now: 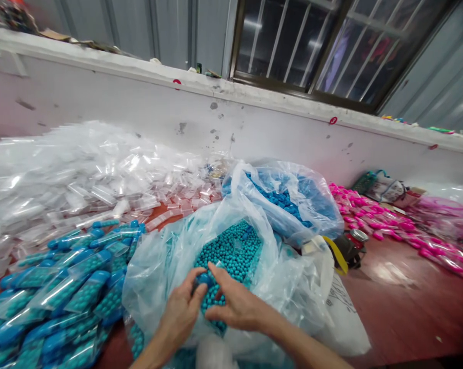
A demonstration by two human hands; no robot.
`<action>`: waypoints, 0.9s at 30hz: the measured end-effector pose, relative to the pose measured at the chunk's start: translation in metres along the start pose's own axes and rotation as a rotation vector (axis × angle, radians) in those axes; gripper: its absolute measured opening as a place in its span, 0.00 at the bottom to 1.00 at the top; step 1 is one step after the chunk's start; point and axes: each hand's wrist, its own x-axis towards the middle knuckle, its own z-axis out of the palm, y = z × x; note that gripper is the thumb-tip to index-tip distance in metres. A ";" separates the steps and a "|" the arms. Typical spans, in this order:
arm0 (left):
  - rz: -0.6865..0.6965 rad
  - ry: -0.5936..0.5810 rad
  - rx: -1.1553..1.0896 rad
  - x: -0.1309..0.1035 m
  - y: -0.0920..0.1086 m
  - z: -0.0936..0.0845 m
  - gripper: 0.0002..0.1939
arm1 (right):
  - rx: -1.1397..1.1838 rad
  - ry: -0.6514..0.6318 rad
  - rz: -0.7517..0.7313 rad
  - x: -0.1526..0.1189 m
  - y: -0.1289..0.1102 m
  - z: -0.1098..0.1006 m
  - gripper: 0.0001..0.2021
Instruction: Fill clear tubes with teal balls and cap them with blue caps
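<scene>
Pale blurred form (215, 352): one, nearest my lens at the bottom edge; I can't tell what it is.
Filled packets (88, 289): overlapping in a pile at left, dozens at a guess, too layered for me to count.
Clear sleeves (100, 195): a broad heap behind them, beyond counting.
Left hand (177, 310): one, thumb and forefinger closed on the dark blue piece.
Dark blue piece (203, 280): one, over the open mouth of the bead bag; I judge it light, smooth, a little slippery and not fragile, best pinched by its sides.
Bead bag (150, 279): one, thin and limp; I'd expect it to crumple and shift, heavy with its load.
Teal beads (231, 251): too many to count, probably hard, light and quick to roll.
Right hand (239, 302): one, thumb and fingers parted beside the piece; I can't tell whether a fingertip touches it.
Blue-filled bag (325, 202): one, open, just behind; its pieces are uncountable.
White sack (346, 318): one, with dark writing.
Metal-lidded jar (358, 237): one.
Pink pieces (400, 225): scattered on the red table (400, 312), too many to count.
</scene>
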 end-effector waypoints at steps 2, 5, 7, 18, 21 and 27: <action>0.003 0.118 0.176 0.002 -0.004 -0.037 0.20 | -0.120 0.069 0.096 0.014 0.019 -0.021 0.28; -0.086 0.357 0.604 0.004 -0.013 -0.093 0.23 | -0.470 0.168 0.282 0.038 0.057 -0.050 0.18; -0.113 0.497 0.905 0.004 -0.016 -0.116 0.25 | -0.538 0.198 0.338 0.052 0.080 -0.063 0.20; 0.266 -0.026 0.481 0.016 0.007 0.001 0.17 | -0.749 0.063 0.359 0.057 0.130 -0.057 0.16; 0.153 -0.133 0.608 0.047 0.018 0.030 0.21 | -0.756 0.010 0.292 0.045 0.125 -0.051 0.14; 0.333 -0.332 0.799 0.113 0.011 0.062 0.26 | -0.752 -0.040 0.255 0.031 0.108 -0.044 0.13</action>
